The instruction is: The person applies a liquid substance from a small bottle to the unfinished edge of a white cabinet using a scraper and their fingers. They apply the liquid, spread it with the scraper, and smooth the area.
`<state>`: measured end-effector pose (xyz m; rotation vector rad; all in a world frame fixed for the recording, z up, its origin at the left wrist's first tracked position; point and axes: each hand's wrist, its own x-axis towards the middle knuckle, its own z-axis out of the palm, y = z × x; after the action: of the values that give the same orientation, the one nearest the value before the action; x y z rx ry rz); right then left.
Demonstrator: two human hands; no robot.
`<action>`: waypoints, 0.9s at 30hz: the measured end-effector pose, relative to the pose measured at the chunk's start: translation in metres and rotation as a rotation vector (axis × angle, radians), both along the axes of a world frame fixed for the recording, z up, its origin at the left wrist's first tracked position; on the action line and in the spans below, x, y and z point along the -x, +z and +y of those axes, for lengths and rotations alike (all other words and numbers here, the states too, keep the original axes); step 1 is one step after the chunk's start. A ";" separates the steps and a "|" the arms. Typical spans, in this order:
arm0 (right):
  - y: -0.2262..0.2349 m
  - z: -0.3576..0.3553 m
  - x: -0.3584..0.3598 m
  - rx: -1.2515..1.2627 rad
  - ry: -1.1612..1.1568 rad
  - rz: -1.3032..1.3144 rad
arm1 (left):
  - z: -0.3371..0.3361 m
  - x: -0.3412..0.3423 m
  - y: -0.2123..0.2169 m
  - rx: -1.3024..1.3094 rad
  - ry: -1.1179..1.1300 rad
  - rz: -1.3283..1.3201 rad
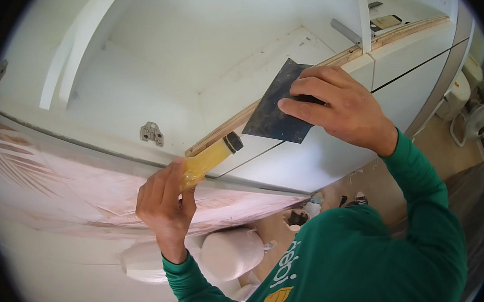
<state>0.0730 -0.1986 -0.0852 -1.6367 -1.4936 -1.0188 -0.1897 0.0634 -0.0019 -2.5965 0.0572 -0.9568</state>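
My left hand (164,204) is closed round a yellow, bottle-like container (206,163) with a black end. That end points up and right, close to the cabinet's raw wood front edge (226,131). In my right hand (343,107), thumb and fingers pinch a thin, dark, four-cornered sheet (275,106), stiff and scuffed. It is tilted in front of the wood edge and hides part of it. I cannot tell whether sheet and wood touch. The dark sheet's upper right part is hidden behind my fingers.
The white cabinet (151,62) has a metal hinge plate (151,134) near its front. A grey cylinder (346,32) and a pale flat tool (387,22) lie on the right. White drawer fronts (332,161) are below. Pinkish plastic sheeting (87,184) covers the left side; a fan (477,123) stands far right.
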 end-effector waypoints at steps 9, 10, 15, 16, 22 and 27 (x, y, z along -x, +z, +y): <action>-0.011 0.010 -0.020 0.023 0.034 -0.014 | -0.002 -0.012 0.007 -0.055 0.050 0.048; -0.011 0.012 -0.022 0.017 0.043 -0.009 | -0.002 -0.013 0.009 -0.070 0.044 0.046; -0.012 0.014 -0.027 0.041 0.086 0.034 | -0.005 -0.019 0.016 -0.069 0.085 0.056; -0.013 0.015 -0.028 0.037 0.097 0.035 | -0.005 -0.019 0.017 -0.082 0.092 0.072; -0.012 0.020 -0.032 0.022 0.137 0.022 | -0.006 -0.026 0.027 -0.102 0.121 0.151; -0.011 0.016 -0.034 0.030 0.132 0.031 | -0.004 -0.025 0.026 -0.071 0.158 0.181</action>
<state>0.1072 -0.1823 -0.0964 -1.5451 -1.5807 -0.8988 -0.1643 0.0590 0.0240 -2.5706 -0.0640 -0.6519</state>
